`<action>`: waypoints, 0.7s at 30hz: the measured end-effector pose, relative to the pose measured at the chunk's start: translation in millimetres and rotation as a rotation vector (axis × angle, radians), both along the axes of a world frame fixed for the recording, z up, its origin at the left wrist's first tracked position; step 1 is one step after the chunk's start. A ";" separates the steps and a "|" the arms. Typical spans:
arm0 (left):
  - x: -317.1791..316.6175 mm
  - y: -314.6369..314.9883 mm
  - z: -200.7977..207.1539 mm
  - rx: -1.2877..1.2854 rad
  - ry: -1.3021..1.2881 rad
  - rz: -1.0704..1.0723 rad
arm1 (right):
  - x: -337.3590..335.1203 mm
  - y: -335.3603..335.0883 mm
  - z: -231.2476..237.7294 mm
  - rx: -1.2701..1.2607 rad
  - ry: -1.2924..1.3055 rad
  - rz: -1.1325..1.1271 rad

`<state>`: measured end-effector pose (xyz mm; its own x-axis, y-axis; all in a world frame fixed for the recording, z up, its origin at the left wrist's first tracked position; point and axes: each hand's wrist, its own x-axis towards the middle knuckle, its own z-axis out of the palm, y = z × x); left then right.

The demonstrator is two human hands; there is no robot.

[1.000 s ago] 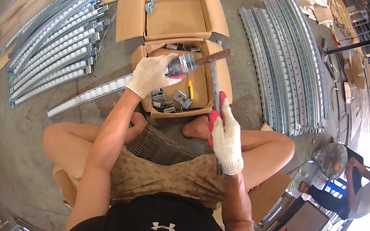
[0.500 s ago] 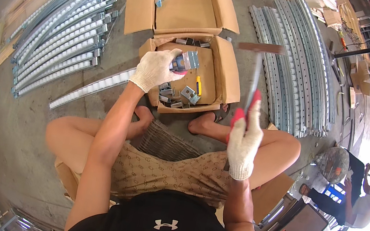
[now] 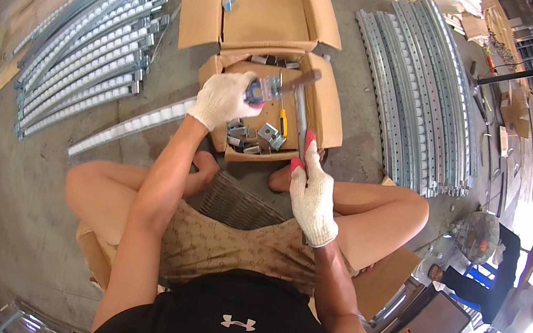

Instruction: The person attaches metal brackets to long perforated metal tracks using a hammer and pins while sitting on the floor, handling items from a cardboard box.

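In a white knitted glove, my left hand is closed round the upper end of a roller track, a metal rail with white rollers that slants down to the left. A shiny metal bracket sits at that end, just beyond the fingers. My right hand, gloved in white with red fingertips, grips the handle of a hammer. The hammer's blurred head is at the bracket; whether they touch I cannot tell. Below lies an open cardboard box with loose metal brackets and a yellow-handled tool.
A second open box stands behind. Roller tracks are stacked at the left, and perforated metal rails at the right. My bare legs are folded beside a woven mat. Another person is at the far right.
My right hand has swung the hammer leftward, bringing its head from the right of the box to the bracket. My left hand and the roller track have hardly moved.
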<state>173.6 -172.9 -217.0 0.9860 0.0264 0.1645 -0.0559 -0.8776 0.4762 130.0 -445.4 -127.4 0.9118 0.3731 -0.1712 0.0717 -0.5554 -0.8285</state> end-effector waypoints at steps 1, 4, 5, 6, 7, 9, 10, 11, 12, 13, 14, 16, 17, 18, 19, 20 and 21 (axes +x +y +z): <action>1.4 3.4 -6.0 0.011 -0.040 -0.009 | -3.1 -4.9 -3.9 0.034 0.013 -0.020; -0.9 -1.0 3.3 -0.033 0.025 -0.001 | -3.9 -8.8 20.3 0.053 -0.019 -0.165; -2.2 -0.8 4.3 -0.021 0.036 0.015 | -5.7 -4.2 29.5 0.146 -0.108 -0.182; -3.7 -0.2 5.1 -0.008 0.047 0.030 | -7.9 0.3 33.4 0.240 -0.197 -0.199; -5.4 0.8 5.7 0.005 0.058 0.046 | -7.6 0.7 23.2 0.028 -0.129 -0.068; -6.6 -0.7 -1.9 0.040 0.019 0.006 | -6.4 -4.1 -29.3 -0.071 -0.207 0.073; -4.7 3.3 -2.8 0.071 -0.010 -0.003 | -1.0 -0.8 -19.3 -0.013 -0.153 0.017; -2.8 -0.2 7.2 0.064 0.085 0.020 | 1.1 0.2 -0.7 0.044 -0.094 -0.038; -5.1 -0.5 7.6 0.046 0.107 0.030 | -5.1 -3.9 11.4 0.084 -0.004 -0.094; -3.4 0.9 7.0 0.029 0.129 0.039 | -4.6 -7.0 15.1 0.017 -0.173 -0.102; -0.6 3.0 8.7 0.017 0.137 0.048 | -4.3 -6.8 27.0 0.080 -0.232 -0.097; -8.2 4.1 5.8 0.023 0.132 0.057 | -10.2 -9.2 35.2 0.118 -0.287 -0.040; -8.9 3.8 6.6 0.019 0.129 0.053 | -12.0 -10.9 34.2 0.099 -0.302 0.001; -7.2 2.8 9.2 0.016 0.122 0.042 | -10.0 -10.2 23.3 -0.018 -0.229 0.058; -7.5 1.5 12.6 0.016 0.124 0.054 | -7.6 -9.2 12.5 -0.139 -0.159 0.129; -6.2 1.2 18.5 0.018 0.121 0.064 | -1.4 -10.4 -15.7 -0.224 -0.222 0.176; -6.9 4.2 21.8 0.024 0.126 0.083 | -1.4 -11.4 -21.0 -0.193 -0.192 0.141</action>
